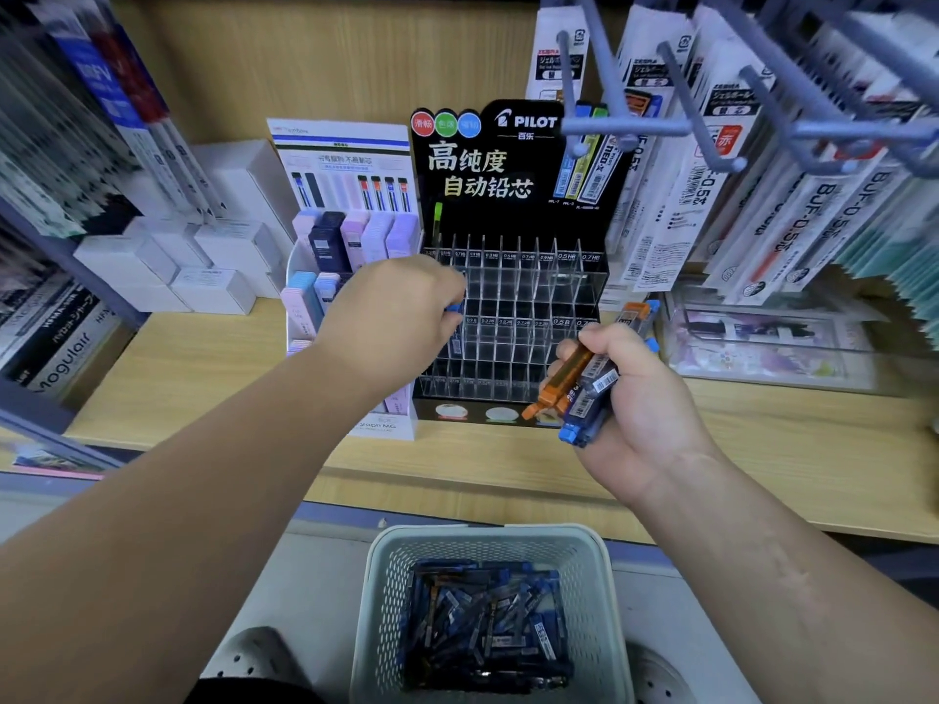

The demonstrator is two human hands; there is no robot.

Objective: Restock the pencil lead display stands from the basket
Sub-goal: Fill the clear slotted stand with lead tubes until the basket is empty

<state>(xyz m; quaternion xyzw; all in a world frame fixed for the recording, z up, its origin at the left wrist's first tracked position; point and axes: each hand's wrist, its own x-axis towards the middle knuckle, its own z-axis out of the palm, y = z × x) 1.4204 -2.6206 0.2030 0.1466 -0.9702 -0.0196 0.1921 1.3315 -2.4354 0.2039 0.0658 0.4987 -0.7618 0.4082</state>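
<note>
Fingers of the right hand are clamped round a bundle of orange and blue-capped plastic lead tubes, judged light, stiff, slick, best pinched mid-barrel; those of the left hand are curled on one blue-capped tube at the narrow-walled slots of the clear acrylic display stand, with more stock in the white mesh basket below.

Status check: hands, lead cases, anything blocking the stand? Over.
Left hand pinching one blue-capped case at left slots of Pilot stand. Right hand gripping bundle of cases. Stand mostly empty, basket stocked. Slots unobstructed.
</note>
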